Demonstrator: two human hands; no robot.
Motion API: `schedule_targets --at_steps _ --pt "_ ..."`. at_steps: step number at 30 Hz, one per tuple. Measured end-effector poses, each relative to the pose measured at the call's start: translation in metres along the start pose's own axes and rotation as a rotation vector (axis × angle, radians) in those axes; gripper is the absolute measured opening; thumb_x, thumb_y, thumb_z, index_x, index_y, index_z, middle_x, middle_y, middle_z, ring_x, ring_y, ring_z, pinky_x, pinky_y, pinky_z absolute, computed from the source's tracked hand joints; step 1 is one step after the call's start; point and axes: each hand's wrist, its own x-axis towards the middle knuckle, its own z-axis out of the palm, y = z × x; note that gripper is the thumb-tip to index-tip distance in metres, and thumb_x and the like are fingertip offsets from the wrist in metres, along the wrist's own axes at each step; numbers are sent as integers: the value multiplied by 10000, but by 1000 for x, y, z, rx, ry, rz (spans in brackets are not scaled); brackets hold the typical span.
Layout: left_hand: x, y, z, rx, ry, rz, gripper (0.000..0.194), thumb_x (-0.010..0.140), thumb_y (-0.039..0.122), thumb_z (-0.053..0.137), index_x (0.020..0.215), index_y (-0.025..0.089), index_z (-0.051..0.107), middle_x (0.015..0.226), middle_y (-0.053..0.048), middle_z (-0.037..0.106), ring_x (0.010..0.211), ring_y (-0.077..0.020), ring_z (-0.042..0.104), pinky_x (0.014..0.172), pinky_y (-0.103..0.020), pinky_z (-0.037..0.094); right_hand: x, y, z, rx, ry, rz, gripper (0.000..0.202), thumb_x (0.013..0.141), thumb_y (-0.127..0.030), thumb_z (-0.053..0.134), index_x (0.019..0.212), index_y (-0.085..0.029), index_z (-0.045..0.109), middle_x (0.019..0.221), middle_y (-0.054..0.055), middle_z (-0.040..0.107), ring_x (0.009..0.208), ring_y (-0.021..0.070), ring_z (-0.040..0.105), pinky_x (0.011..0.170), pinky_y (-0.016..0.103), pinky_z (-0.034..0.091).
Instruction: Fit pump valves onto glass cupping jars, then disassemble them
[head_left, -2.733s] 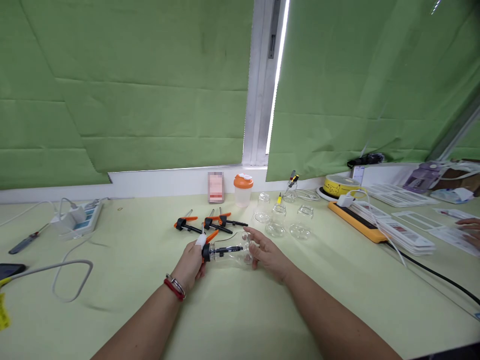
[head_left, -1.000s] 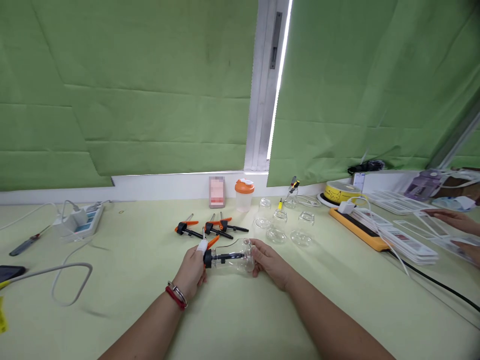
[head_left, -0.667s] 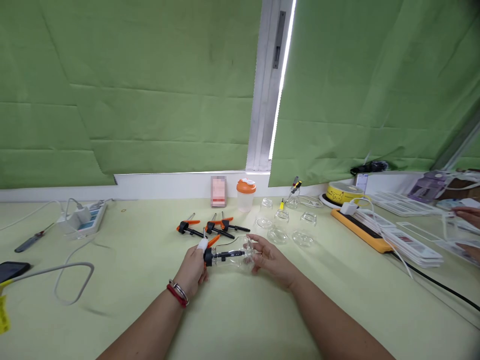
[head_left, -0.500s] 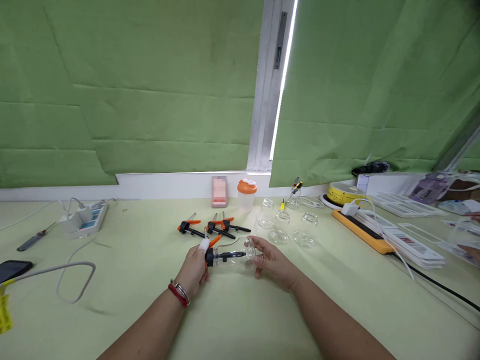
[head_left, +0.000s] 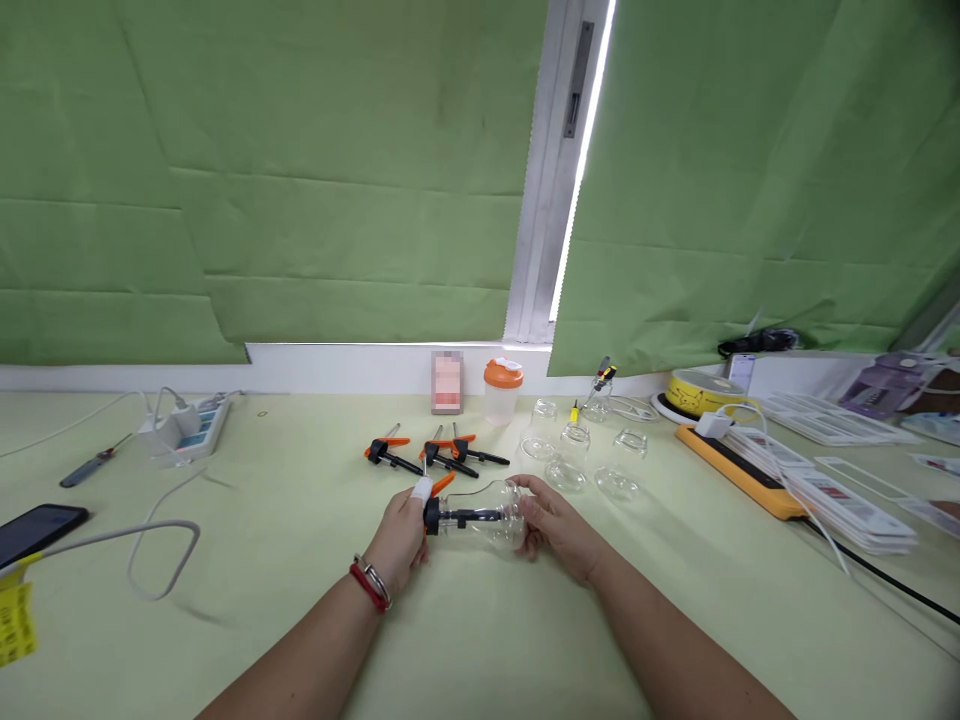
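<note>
Above the near middle of the table, a clear glass bottle (head_left: 491, 497) lies on its side between my two hands. My left hand (head_left: 401, 535) is closed around the bottle's top (head_left: 430, 516), a black collar with white and orange parts. From that top a black tube runs inside the glass. At the other end my right hand (head_left: 551, 528) grips the bottle's base, fingers wrapped behind it. Beyond my hands lie three similar black-and-orange tops (head_left: 454, 455) with dark tubes. Several glass bottles (head_left: 621, 465) stand to the right of them.
By the wall stand an orange-lidded cup (head_left: 502, 392) and a pink card-like object (head_left: 448, 382). An orange power strip (head_left: 739, 470) and stacked white trays (head_left: 847, 505) sit right. Left are a white power strip (head_left: 199, 430), a screwdriver (head_left: 94, 462), a phone (head_left: 41, 530) and cables.
My right hand's fingers have closed further around the bottle's base. The bottle and both hands appear slightly farther right, as does the whole scene, since the view has turned a little.
</note>
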Motion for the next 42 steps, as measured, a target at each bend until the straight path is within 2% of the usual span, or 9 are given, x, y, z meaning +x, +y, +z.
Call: schedule_targets --at_steps 2,7,13,16,18,20,24,30,42 --pt "-2 2 1 6 -1 4 296 864 446 392 701 206 448 370 127 266 238 -69 249 312 -202 253 0 -1 1 -12 7 47 453 838 -564 478 1136 -224 446 684 -1 611 489 122 583 395 194 409" --pt "-4 3 2 14 -11 9 292 865 434 402 696 201 452 384 121 269 239 -67 261 308 -198 229 0 -1 3 -14 26 130 476 834 -625 409 1048 -205 479 721 23 635 446 114 570 363 190 377" --pt "-1 2 1 -5 -11 -17 271 870 416 384 745 195 478 367 130 248 233 -74 250 316 -206 272 0 -3 1 -26 21 50 498 827 -606 453 995 -151 565 652 21 586 528 129 564 458 236 441" --pt "0 2 0 -18 -1 -31 286 869 427 373 758 191 490 362 129 266 235 -73 246 324 -209 289 -4 -7 1 19 -33 -2 521 787 -531 582 1172 -186 516 868 58 611 634 137 586 556 271 481" --pt "1 2 -1 -24 5 -28 286 865 425 377 738 194 488 351 128 263 237 -74 241 327 -210 292 -6 -10 1 46 -64 -19 632 744 -449 673 1288 -261 412 1070 73 564 692 136 597 608 291 493" --pt "2 1 -1 -25 7 -19 265 858 401 393 702 203 473 334 126 252 239 -76 235 328 -210 291 -7 -10 1 48 -86 -21 682 730 -403 702 1314 -304 365 1140 71 524 704 133 603 617 295 491" --pt "2 -2 -1 -19 1 1 262 852 380 412 648 218 438 321 120 258 240 -77 234 326 -209 287 -4 -5 -1 40 -81 -10 609 764 -431 659 1290 -279 393 1042 59 553 665 140 618 569 279 476" --pt "3 -4 -1 -17 -4 13 305 851 452 406 656 219 441 332 122 271 241 -78 238 319 -207 275 -1 1 -2 30 -34 25 591 783 -505 603 1262 -208 425 795 22 588 591 144 607 494 249 451" --pt "-4 2 2 13 -22 13 324 870 444 368 687 199 477 376 120 259 248 -70 244 326 -200 259 -2 -7 2 -26 -21 89 526 803 -620 483 1094 -182 493 756 41 643 474 99 551 417 202 388"
